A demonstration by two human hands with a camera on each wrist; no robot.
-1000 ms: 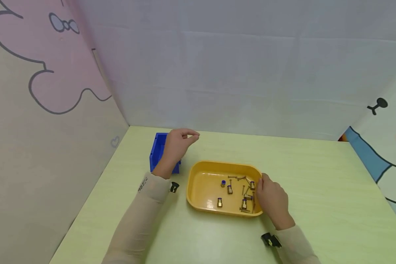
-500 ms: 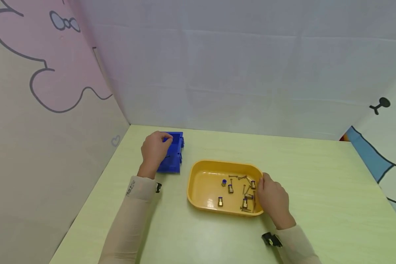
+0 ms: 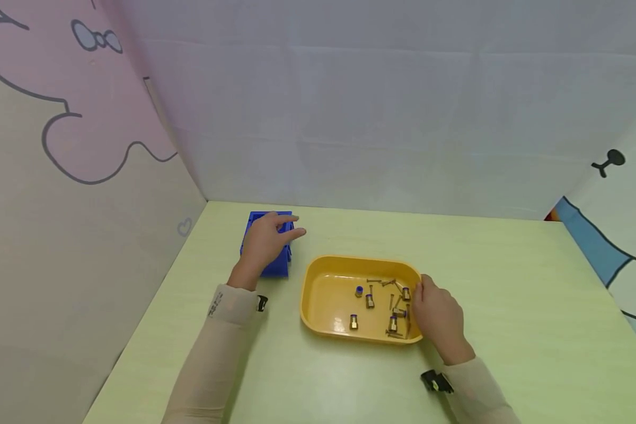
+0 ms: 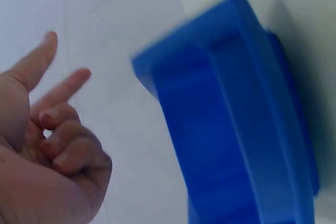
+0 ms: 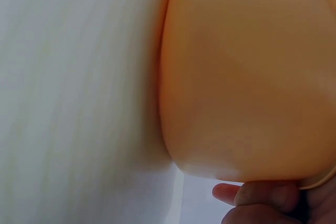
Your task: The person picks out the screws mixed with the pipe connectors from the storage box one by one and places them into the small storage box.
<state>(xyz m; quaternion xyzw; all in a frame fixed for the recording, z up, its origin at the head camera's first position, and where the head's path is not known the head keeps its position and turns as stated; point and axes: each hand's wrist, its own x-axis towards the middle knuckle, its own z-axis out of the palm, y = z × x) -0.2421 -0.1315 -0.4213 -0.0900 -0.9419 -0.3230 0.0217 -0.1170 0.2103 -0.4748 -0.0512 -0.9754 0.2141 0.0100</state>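
Left hand (image 3: 265,240) near blue bin (image 3: 275,269): thumb and index finger spread, remaining fingers curled. Right hand (image 3: 439,318) pinches right rim of yellow tray (image 3: 325,297), which sits on table (image 3: 524,294), right of bin; screws (image 3: 391,302) and fittings (image 3: 354,323) inside.

Looks like a makeshift tabletop booth to me. From the head cam: creased pale sheet (image 3: 350,123) at 12 o'clock, pink cartoon panel (image 3: 108,126) with a little bow (image 3: 99,39) at 10, white cartoon critter panel (image 3: 622,227) at 3, all walling in a pale yellow-green table (image 3: 530,294) at 6. Whether that's inside a home, lab or office, I can't tell.
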